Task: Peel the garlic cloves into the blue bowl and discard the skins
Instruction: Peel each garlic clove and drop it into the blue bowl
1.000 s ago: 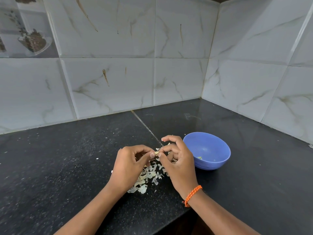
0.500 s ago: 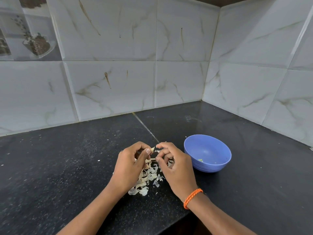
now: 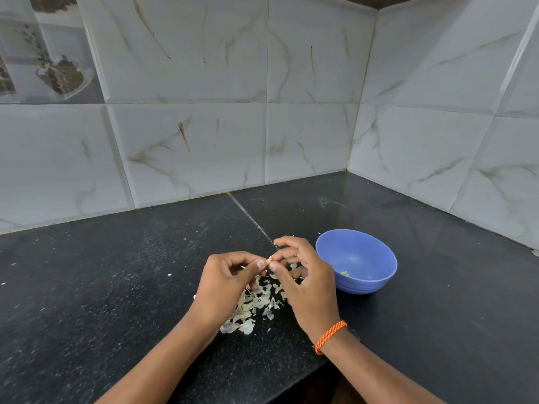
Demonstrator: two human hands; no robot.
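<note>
Change: a moment back the two hands met lower, close over the skins; now they sit a little higher and the fingertips have drawn in to one small pale piece between them. The bowl has not been moved on the counter, and the skin pile looks the same.
Meaning: my guess is that one clove is mid-peel, not finished. Nothing has gone to the bowl in this stretch.
Left hand (image 3: 226, 282): fingers curled, thumb and forefinger pinching the clove (image 3: 268, 260) at its near end. Tight, not slack.
Right hand (image 3: 303, 279): thumb and forefinger nip the same clove from the other side; the other fingers are loosely bent above and hold nothing that I can see. Whether it has the flesh or only a flake of skin is too small to tell.
Clove: held in the air between both hands, above the skins, just left of the bowl and not over it.
Bowl (image 3: 379, 282): blue, upright on the black counter (image 3: 102, 287), just right of the right hand. Only a small greenish bit or two shows inside; I cannot say if they are cloves.
Skins (image 3: 250, 312): a loose pale heap on the counter under and between the wrists, not yet discarded.
Wrist: orange band (image 3: 330, 336) on the right.
</note>
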